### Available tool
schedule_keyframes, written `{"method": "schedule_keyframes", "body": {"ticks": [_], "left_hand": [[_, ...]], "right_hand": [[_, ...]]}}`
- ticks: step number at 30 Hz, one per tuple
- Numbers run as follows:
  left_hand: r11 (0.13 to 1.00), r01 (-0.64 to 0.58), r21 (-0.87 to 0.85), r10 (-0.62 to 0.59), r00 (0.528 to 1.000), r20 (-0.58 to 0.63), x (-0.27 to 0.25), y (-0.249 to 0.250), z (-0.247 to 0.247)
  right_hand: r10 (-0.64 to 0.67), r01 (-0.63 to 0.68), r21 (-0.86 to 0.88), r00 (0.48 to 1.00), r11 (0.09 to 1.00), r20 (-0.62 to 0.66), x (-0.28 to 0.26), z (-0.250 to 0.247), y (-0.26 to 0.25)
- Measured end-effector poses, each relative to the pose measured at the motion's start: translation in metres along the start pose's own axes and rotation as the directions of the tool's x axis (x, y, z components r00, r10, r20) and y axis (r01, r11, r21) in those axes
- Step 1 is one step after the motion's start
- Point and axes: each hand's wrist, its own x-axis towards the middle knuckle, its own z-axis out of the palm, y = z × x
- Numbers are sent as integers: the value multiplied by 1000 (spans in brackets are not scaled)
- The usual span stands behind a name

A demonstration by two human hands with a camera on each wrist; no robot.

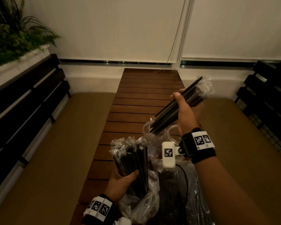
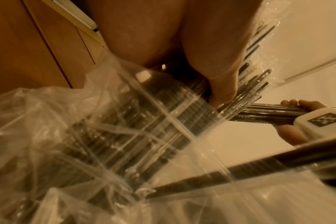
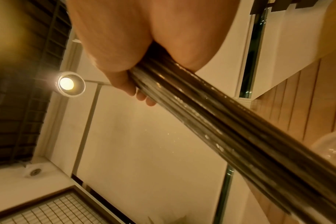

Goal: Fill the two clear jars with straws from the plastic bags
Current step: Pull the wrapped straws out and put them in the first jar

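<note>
My right hand (image 1: 183, 103) grips a slanted bundle of black wrapped straws (image 1: 177, 108), whose lower ends hang just over the mouth of the left clear jar (image 1: 147, 129). A second clear jar (image 1: 173, 132) stands right beside it, partly hidden behind my wrist. In the right wrist view the straw bundle (image 3: 220, 121) runs out from my curled fingers (image 3: 125, 86). My left hand (image 1: 125, 181) holds an upright bunch of black straws (image 1: 133, 163) that rises out of a clear plastic bag (image 1: 141, 207). The left wrist view shows my thumb (image 2: 222, 84) pressed on that bunch (image 2: 163, 121).
A slatted wooden table (image 1: 144, 95) runs away from me between two olive cushions (image 1: 55, 143). Another bag of black straws (image 1: 177, 192) lies near the table's front. Dark slatted bench backs (image 1: 23, 103) line both sides, and a planter (image 1: 15, 38) sits far left.
</note>
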Motion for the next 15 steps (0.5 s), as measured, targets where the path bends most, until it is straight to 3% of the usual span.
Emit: {"method": "schedule_keyframes", "body": {"ticks": [8,15], "left_hand": [[999,-48,8,48,999,8,-1,1,1],[999,-31,-12,31,1000,3,1,-2,-1]], "right_hand": [[145,-152,-122,987,981,-69,-1,7,35],[7,-14,-61,993,998,-115,7,12,10]]}}
